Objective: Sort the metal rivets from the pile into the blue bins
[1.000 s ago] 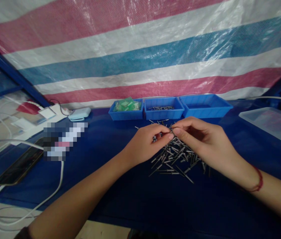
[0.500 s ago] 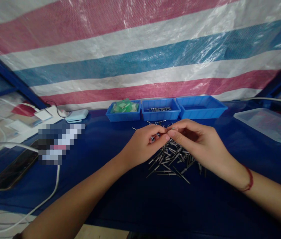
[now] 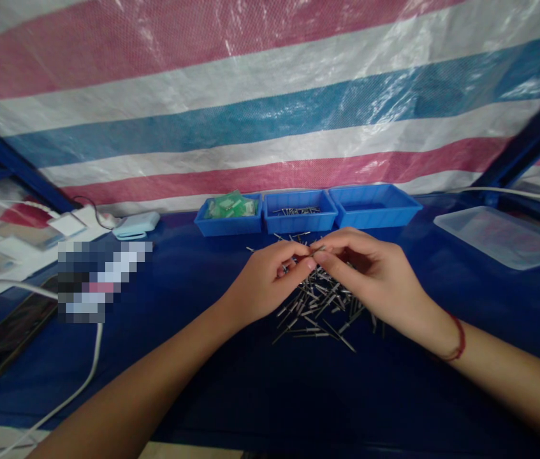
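A heap of silvery blind rivets (image 3: 317,299) lies on the blue tabletop (image 3: 270,389), partly covered by my hands. Just above it, my left hand (image 3: 272,274) and my right hand (image 3: 370,264) meet fingertip to fingertip. Between their thumbs and forefingers a thin blind rivet (image 3: 317,250) is pinched, mostly hidden by the fingers. My left hand's other fingers curl inward, and a bit of shiny metal shows by them; I cannot tell how many pieces are there. The right hand's remaining fingers are bent over the pile.
Behind the heap stand three blue bins: one with green packets (image 3: 234,204), a middle bin (image 3: 298,222) with some rivets, and a right bin (image 3: 377,213). A clear plastic lid (image 3: 503,236) lies at right. At left are a phone (image 3: 11,328), white cables and a light-blue case (image 3: 136,224).
The whole view has shifted slightly, so everything sits a little further left. My hands stay together at the fingertips, and the pinched rivet shows a little more now.
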Demonstrator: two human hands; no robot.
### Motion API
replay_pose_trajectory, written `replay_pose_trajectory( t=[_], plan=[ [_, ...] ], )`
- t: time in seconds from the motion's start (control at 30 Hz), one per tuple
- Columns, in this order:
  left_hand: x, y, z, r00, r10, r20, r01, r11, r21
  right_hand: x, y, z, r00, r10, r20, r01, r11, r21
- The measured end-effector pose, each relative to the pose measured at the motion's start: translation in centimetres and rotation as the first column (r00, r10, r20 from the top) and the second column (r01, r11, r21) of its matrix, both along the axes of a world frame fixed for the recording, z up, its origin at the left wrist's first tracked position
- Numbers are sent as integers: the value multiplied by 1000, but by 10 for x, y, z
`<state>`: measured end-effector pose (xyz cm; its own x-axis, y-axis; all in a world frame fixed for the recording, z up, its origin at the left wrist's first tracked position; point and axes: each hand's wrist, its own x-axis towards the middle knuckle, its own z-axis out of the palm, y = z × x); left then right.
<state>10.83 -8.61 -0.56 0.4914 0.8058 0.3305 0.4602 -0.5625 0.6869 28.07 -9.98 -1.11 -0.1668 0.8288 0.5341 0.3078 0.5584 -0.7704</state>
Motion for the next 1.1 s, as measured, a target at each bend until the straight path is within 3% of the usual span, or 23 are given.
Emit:
replay_pose_trajectory(
  t=[0.23, 0.53, 1.1],
  plan=[
    [-1, -2, 6, 995, 77, 58, -80, 995, 61, -1, -2, 3, 1000, -26, 15, 26, 999, -20],
    [0, -12, 16, 985, 140, 103, -163, 948, 274, -1, -4, 3, 998, 52, 22, -52, 999, -16],
    [2, -19, 17, 989, 65, 131, -118, 884, 452, -1, -5, 5, 982, 187, 41, -190, 977, 93]
  ],
)
